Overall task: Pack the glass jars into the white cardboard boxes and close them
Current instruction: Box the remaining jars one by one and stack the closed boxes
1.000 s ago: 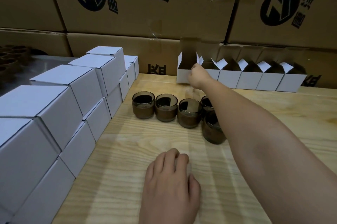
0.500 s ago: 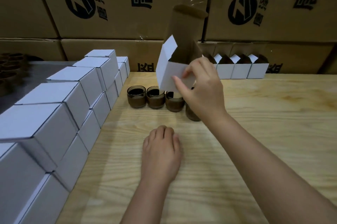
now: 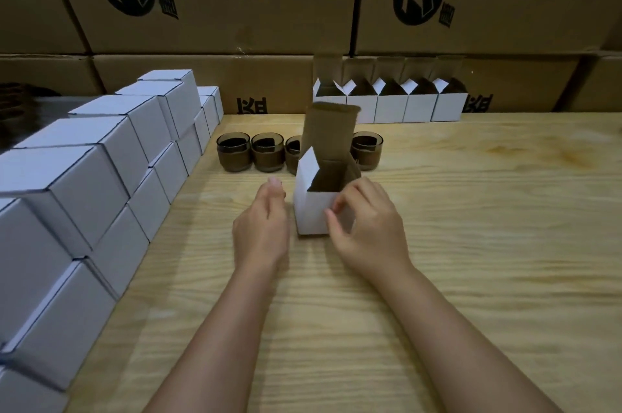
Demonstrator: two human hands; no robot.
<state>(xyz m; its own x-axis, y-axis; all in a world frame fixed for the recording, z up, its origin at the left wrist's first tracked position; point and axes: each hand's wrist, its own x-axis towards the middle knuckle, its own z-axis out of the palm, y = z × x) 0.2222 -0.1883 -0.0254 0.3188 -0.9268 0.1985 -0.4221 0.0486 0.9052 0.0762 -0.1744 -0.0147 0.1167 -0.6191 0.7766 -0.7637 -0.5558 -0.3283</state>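
An open white box (image 3: 311, 214) stands upright on the wooden table (image 3: 471, 244), a little left of its middle, with its tall lid flap (image 3: 331, 133) raised at the far side and a small side flap up at the left. The right hand (image 3: 367, 231) grips the box's near right corner, thumb on the near face and fingers curled over the right rim. The left hand (image 3: 261, 224) is just left of the box, fingers loosely extended and holding nothing; a narrow gap shows between it and the box wall. Just beyond the box, dark glass jars (image 3: 233, 152) stand in a row, one partly hidden by the flap. Further back is a row of open boxes (image 3: 390, 108). Closed white boxes (image 3: 101, 156) are stacked along the left edge, and brown cartons (image 3: 235, 8) form the far wall
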